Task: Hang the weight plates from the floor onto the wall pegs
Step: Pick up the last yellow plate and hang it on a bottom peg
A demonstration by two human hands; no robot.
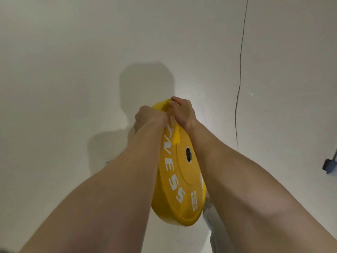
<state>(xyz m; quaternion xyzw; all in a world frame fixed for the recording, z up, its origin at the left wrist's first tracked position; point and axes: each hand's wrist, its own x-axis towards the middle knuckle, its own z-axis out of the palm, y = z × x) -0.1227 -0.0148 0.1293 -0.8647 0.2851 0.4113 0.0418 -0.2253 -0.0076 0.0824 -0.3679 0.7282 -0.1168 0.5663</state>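
The yellow weight plate (179,181) hung carried toward the wall (73,70), left hand (145,115) and right hand (182,111) clamped on its rim; its centre hole (189,154) likely needed aligning with an unseen peg.

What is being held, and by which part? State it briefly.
Both hands grip the yellow weight plate by its upper rim, left hand and right hand side by side.

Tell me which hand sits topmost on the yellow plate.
The right hand, fingers curled over the top rim of the plate; the left hand grips lower, leftward.
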